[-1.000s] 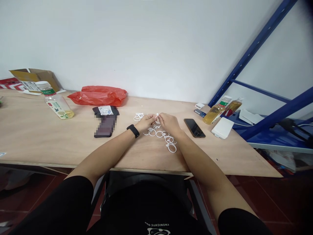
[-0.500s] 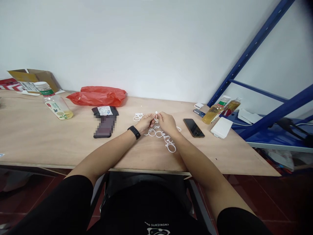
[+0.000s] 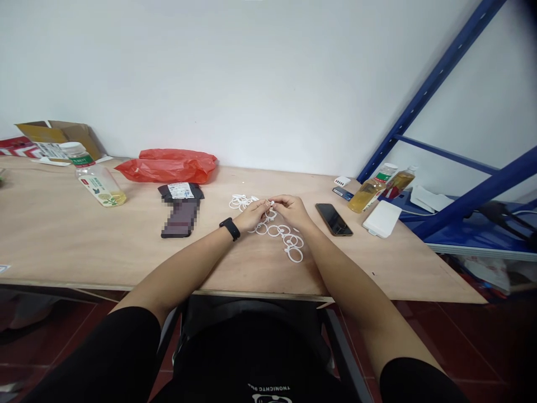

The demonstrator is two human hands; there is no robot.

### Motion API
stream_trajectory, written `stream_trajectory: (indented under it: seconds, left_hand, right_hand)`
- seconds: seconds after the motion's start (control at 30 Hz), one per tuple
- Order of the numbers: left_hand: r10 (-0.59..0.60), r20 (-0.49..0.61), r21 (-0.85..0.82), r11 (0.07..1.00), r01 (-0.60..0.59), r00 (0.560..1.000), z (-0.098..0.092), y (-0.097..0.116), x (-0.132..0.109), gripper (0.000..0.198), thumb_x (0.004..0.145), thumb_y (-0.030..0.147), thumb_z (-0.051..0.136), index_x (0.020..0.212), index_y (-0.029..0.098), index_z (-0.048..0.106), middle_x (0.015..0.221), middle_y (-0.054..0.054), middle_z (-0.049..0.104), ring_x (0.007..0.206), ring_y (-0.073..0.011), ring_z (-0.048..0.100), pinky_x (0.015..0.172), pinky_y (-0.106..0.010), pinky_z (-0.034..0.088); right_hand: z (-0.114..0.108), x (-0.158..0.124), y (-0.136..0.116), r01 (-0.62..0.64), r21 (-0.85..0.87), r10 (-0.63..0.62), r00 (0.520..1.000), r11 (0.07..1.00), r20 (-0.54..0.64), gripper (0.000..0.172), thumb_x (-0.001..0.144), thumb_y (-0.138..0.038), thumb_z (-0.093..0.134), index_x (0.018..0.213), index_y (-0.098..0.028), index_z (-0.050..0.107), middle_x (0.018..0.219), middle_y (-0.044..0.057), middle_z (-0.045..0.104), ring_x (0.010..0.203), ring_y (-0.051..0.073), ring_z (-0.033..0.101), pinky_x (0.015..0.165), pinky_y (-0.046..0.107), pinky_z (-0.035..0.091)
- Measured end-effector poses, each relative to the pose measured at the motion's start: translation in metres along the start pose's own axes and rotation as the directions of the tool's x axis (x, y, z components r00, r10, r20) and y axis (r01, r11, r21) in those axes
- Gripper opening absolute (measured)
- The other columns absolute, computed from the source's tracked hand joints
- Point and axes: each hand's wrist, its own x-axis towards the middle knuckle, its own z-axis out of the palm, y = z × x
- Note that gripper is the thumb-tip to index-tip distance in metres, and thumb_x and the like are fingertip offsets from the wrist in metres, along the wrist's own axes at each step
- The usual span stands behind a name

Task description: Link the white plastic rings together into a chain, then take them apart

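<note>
Over the middle of the table, my left hand [image 3: 255, 213] and my right hand [image 3: 292, 210] meet at their fingertips. Both pinch a small white plastic ring [image 3: 272, 214] with a knob-like top, which hangs just below the fingers; exactly how each finger grips it is too small to tell. Several similar white rings [image 3: 295, 255] lie linked or overlapping in a loose line beneath my hands, toward the table's front edge. Another cluster of white rings [image 3: 237, 202] sits just left of my left fingers, partly hidden by that hand.
Left on the wooden table [image 3: 235, 268] are a dark pouch [image 3: 181, 191], a red plastic bag [image 3: 168, 166], a drink bottle [image 3: 98, 182] and a cardboard box [image 3: 79, 134]. A phone [image 3: 334, 219], a white case [image 3: 382, 219] and another bottle [image 3: 371, 190] stand right, near a blue rack [image 3: 423, 95].
My joined fingertips have come down slightly and moved a little right. The right hand's fingers are less curled, and more of the ring between the hands shows.
</note>
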Motion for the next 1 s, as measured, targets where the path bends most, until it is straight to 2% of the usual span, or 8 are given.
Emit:
stream_trajectory:
  seconds: [0.23, 0.43, 0.57, 0.63, 0.7, 0.77, 0.87, 1.0]
  left_hand:
    - [0.055, 0.052, 0.074, 0.995, -0.059, 0.997, -0.002, -0.004, 0.0, 0.041, 0.089, 0.054, 0.053, 0.072, 0.017, 0.046, 0.058, 0.005, 0.041, 0.05, -0.0077, 0.035, 0.048, -0.022, 0.028]
    - [0.081, 0.136, 0.178, 0.978, -0.105, 0.987, -0.001, -0.007, -0.001, 0.044, 0.089, 0.057, 0.05, 0.072, 0.017, 0.045, 0.059, 0.005, 0.041, 0.052, -0.0081, 0.034, 0.051, -0.023, 0.028]
    - [0.135, 0.096, 0.283, 0.946, -0.157, 0.986, -0.001, -0.005, -0.001, 0.039, 0.092, 0.053, 0.045, 0.074, 0.018, 0.046, 0.062, 0.004, 0.044, 0.056, -0.0098, 0.037, 0.056, -0.024, 0.032]
    - [0.204, 0.008, 0.449, 0.874, -0.186, 0.979, -0.007, -0.003, 0.0, 0.035, 0.093, 0.047, 0.044, 0.075, 0.018, 0.049, 0.064, 0.002, 0.048, 0.059, -0.0119, 0.042, 0.059, -0.025, 0.034]
    - [0.273, -0.047, 0.668, 0.723, -0.173, 0.961, -0.016, -0.002, 0.0, 0.031, 0.091, 0.042, 0.048, 0.072, 0.018, 0.053, 0.066, -0.001, 0.053, 0.064, -0.0144, 0.046, 0.062, -0.027, 0.034]
    - [0.281, -0.059, 0.826, 0.553, -0.111, 0.958, -0.025, -0.001, 0.001, 0.03, 0.088, 0.041, 0.053, 0.069, 0.018, 0.057, 0.071, -0.004, 0.06, 0.067, -0.0166, 0.05, 0.062, -0.028, 0.033]
    - [0.205, -0.069, 0.925, 0.379, -0.014, 0.976, -0.03, -0.001, 0.001, 0.032, 0.086, 0.043, 0.056, 0.066, 0.018, 0.063, 0.073, -0.008, 0.065, 0.066, -0.0185, 0.054, 0.059, -0.029, 0.032]
    - [0.122, -0.114, 0.962, 0.263, 0.078, 0.986, -0.029, 0.001, 0.002, 0.034, 0.082, 0.046, 0.06, 0.064, 0.018, 0.067, 0.067, -0.01, 0.066, 0.065, -0.0213, 0.058, 0.058, -0.029, 0.033]
  right_hand:
    - [-0.001, 0.003, 0.005, 0.015, 0.019, -0.014, 0.999, 1.0, -0.042, 0.02, 0.069, -0.026, 0.062, 0.08, -0.017, 0.075, 0.079, 0.005, 0.074, 0.073, 0.017, 0.067, 0.071, 0.029, 0.053]
    - [0.002, 0.006, 0.009, -0.064, -0.074, 0.054, 0.99, 0.995, -0.131, 0.02, 0.065, -0.021, 0.057, 0.075, -0.016, 0.074, 0.065, 0.002, 0.069, 0.06, 0.014, 0.06, 0.058, 0.025, 0.048]
    - [-0.001, 0.008, 0.008, -0.073, -0.051, 0.065, 0.988, 0.996, -0.139, 0.02, 0.071, -0.025, 0.058, 0.078, -0.017, 0.074, 0.073, 0.004, 0.072, 0.069, 0.017, 0.065, 0.066, 0.028, 0.052]
    - [-0.008, 0.01, 0.011, -0.051, -0.033, 0.046, 0.991, 0.998, -0.125, 0.028, 0.073, -0.029, 0.064, 0.097, -0.018, 0.074, 0.091, 0.006, 0.074, 0.08, 0.018, 0.067, 0.076, 0.03, 0.054]
    - [-0.02, 0.011, 0.016, -0.053, -0.127, 0.034, 0.989, 0.99, -0.147, 0.041, 0.074, -0.034, 0.068, 0.113, -0.019, 0.069, 0.103, 0.008, 0.073, 0.086, 0.017, 0.068, 0.082, 0.032, 0.054]
    - [-0.037, 0.013, 0.021, -0.12, -0.342, 0.057, 0.98, 0.932, -0.188, 0.037, 0.076, -0.034, 0.068, 0.109, -0.018, 0.071, 0.099, 0.008, 0.074, 0.083, 0.018, 0.067, 0.082, 0.034, 0.053]
    - [-0.06, 0.012, 0.028, -0.202, -0.599, 0.169, 0.979, 0.775, -0.111, 0.025, 0.074, -0.028, 0.07, 0.097, -0.018, 0.074, 0.091, 0.006, 0.074, 0.082, 0.018, 0.067, 0.081, 0.032, 0.051]
    - [-0.07, 0.01, 0.033, -0.262, -0.644, 0.264, 0.96, 0.719, -0.096, 0.019, 0.075, -0.028, 0.068, 0.091, -0.018, 0.075, 0.088, 0.006, 0.075, 0.078, 0.018, 0.067, 0.074, 0.029, 0.049]
